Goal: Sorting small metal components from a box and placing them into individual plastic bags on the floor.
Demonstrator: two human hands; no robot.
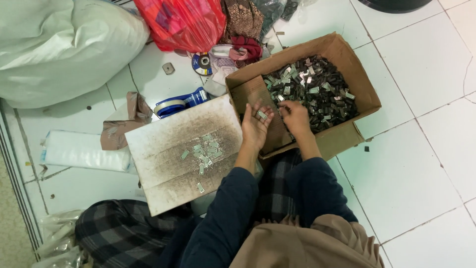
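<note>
1. The left hand [256, 124] is held palm up over the near flap of the cardboard box [364, 84], its grip wide open and cupped like a small tray; one small metal piece [262, 114] is seen lying on the palm.
2. The right hand [295, 115] is laid palm down at the edge of the heap of small metal pieces [317, 89] inside the box. Its fingers are curled into the pile — whether anything is pinched between them cannot be told, since the fingertips are hidden.
3. The box is set on the white tiled floor [421, 164], just in front of the knees, so that both hands can be brought over it without stretching.
4. A soiled flat board [163, 144] is rested beside the box on the left, touching it; a loose cluster of pale metal pieces [207, 149] is spread on it, apart from the dark heap, apparently as a separate lot.
5. Farther off, a blue tape dispenser [181, 102], a red plastic bag [183, 20] and a large white sack [59, 44] are left on the floor — well out of the hands' way.
</note>
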